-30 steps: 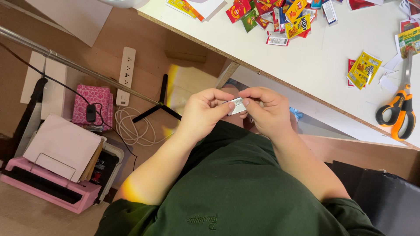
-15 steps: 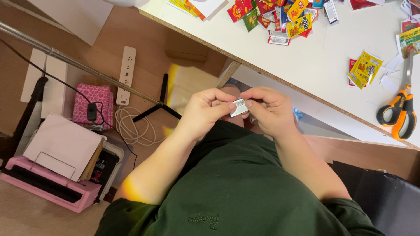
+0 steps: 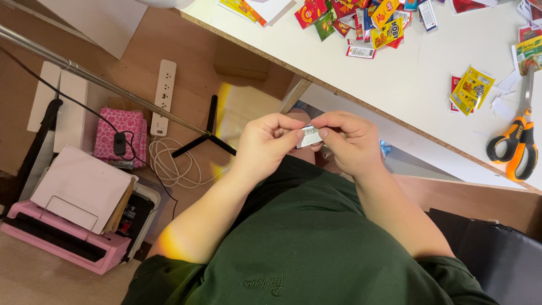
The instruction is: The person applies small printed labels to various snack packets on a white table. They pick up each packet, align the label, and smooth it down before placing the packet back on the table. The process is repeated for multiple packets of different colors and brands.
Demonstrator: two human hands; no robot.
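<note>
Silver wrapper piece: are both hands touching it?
Touching. The head view shows the small silver wrapper piece pinched between the left hand fingertips on one end and the right hand thumb and fingers on the other, with no gap visible.

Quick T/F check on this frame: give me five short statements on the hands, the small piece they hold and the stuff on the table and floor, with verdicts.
1. Both hands pinch a small silvery folded wrapper piece between them. True: left hand and right hand grip it over the lap.
2. The orange-and-black-handled scissors are in the right hand. False: they lie on the white table, apart from both hands.
3. A yellow snack sachet lies on the table. True.
4. The white power strip lies on the table. False: it lies on the brown floor.
5. The pink patterned pouch lies on the floor by the black cable. True.
</note>
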